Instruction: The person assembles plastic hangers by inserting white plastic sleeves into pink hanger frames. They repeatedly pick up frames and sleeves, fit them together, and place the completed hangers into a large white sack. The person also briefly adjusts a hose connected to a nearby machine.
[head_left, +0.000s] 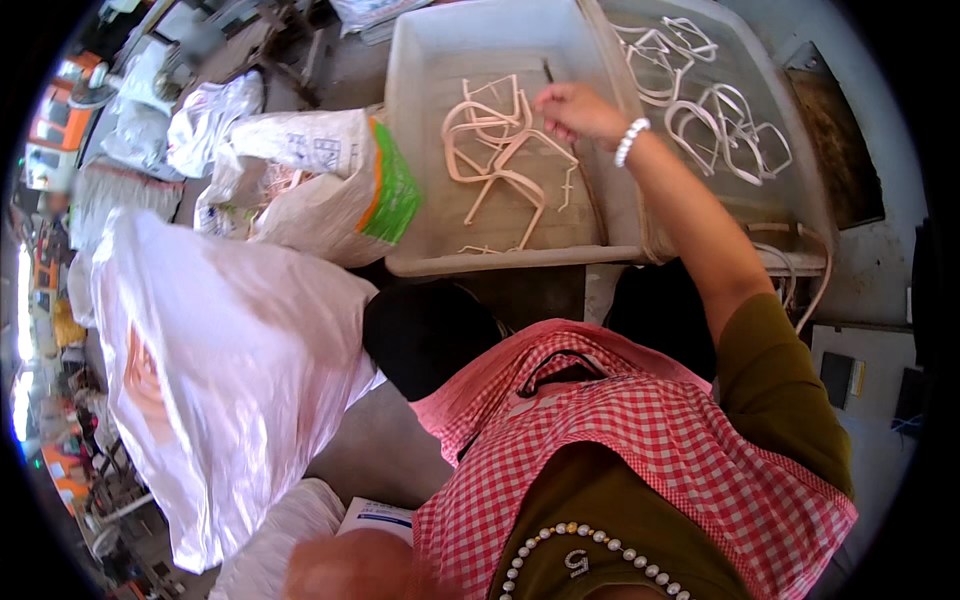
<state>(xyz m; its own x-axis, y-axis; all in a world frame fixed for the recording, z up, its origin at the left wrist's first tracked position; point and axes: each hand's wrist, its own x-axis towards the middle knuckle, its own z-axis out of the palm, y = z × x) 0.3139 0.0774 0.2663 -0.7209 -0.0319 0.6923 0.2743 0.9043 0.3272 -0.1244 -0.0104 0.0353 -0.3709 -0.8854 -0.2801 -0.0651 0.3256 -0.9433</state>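
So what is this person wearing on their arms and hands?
Only the right arm shows. The right hand is bare, with no glove, and a bracelet of white beads circles the wrist. The forearm is uncovered up to a short olive-green sleeve. A red-and-white checked apron covers the front. The left hand is out of view.

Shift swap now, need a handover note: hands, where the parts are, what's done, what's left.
Right hand: reaching into the left pale plastic tray, fingertips pinched at the beige plastic frame pieces; whether it grips one cannot be told.
Left hand: not in view.
Parts: beige frames lie loose in the left tray; white plastic frame pieces lie in the right pale tray beside it. Clear plastic bags and an open white sack with a green-orange band sit to the person's left.
Done: frames lie by colour, one colour per tray.
Left: beige frames remain in the tray.
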